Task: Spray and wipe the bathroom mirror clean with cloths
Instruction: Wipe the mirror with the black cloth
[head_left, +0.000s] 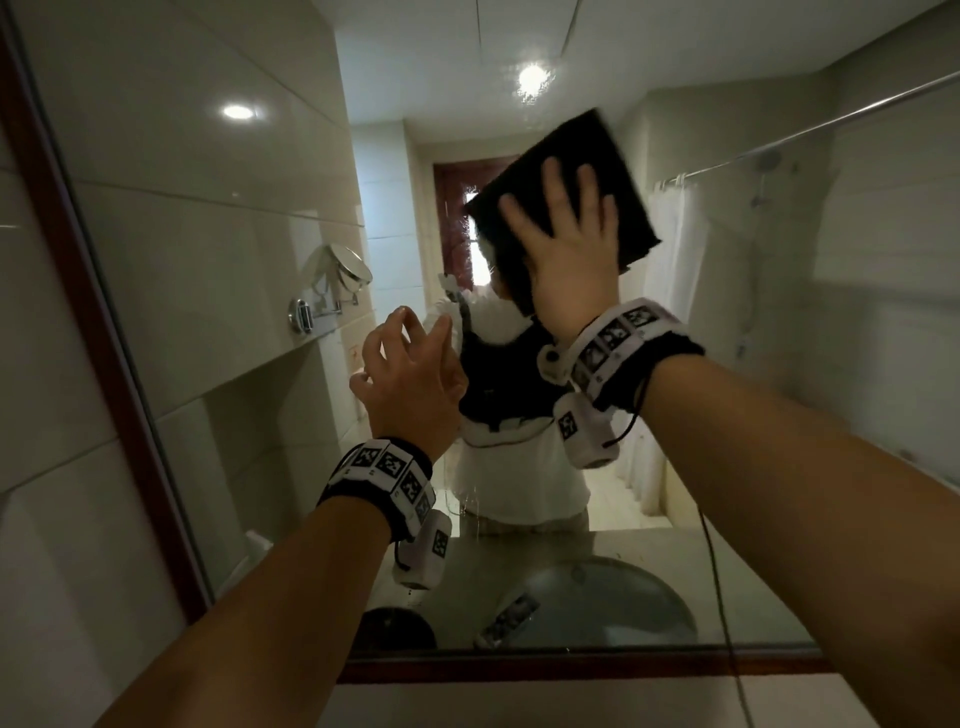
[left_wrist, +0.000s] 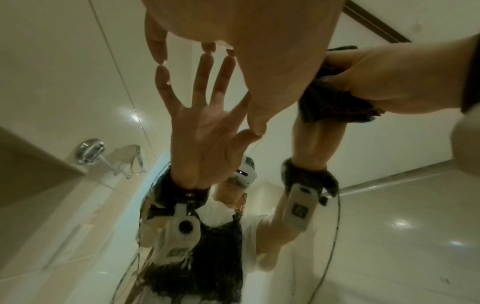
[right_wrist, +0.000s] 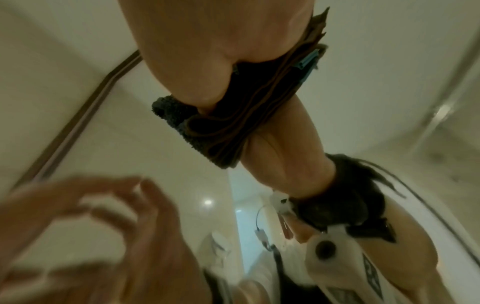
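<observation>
My right hand (head_left: 569, 260) lies flat with its fingers spread on a dark folded square cloth (head_left: 597, 171), pressing it against the large wall mirror with the dark red-brown wooden frame (head_left: 67, 291); nothing is clenched, the palm and straight fingers simply pin the cloth to the glass in the upper middle of the pane. From the right wrist view the cloth (right_wrist: 259, 115) shows as several stacked folds under my palm (right_wrist: 197, 61), with a small blue-green tag at one edge, though the whole picture is smeared and my fingertips are cut off at the top. My left hand (head_left: 410, 379) holds nothing: its fingers (left_wrist: 158, 43) are loosely bent, and in the left wrist view the tips meet their own reflection, so they touch the glass lower and to the left of the cloth. The cloth hides most of my reflected head (only the white headset shows, from the left wrist). Below, the round basin (head_left: 597, 603) appears only as a dim reflection, and a dark round object (head_left: 397, 626) at the mirror's lower edge is too murky to name. A chrome swing-arm shaving mirror (head_left: 348, 270) shows on the reflected tile wall.
</observation>
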